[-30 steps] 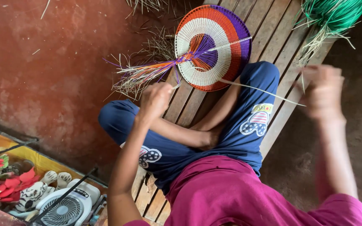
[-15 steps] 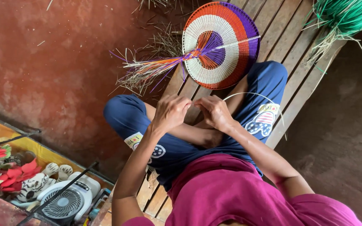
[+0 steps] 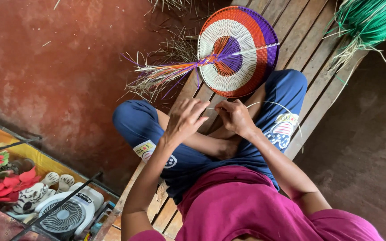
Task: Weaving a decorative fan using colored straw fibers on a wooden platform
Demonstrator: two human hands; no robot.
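Observation:
I sit cross-legged on a slatted wooden bench. My left hand and my right hand are close together above my lap, both pinching one thin pale strip that loops out to the right over my knee. Just beyond my hands lies a round woven fan in white, orange and purple, with loose coloured strands trailing from it to the left.
A bundle of green strips lies at the bench's far right end. A reddish floor is on the left. At the lower left stand a small white fan, a striped toy and red artificial flowers.
A second ago my right hand was out to the right, pulling the strip taut. It has come back beside my left hand, and the strip now hangs in a slack loop.

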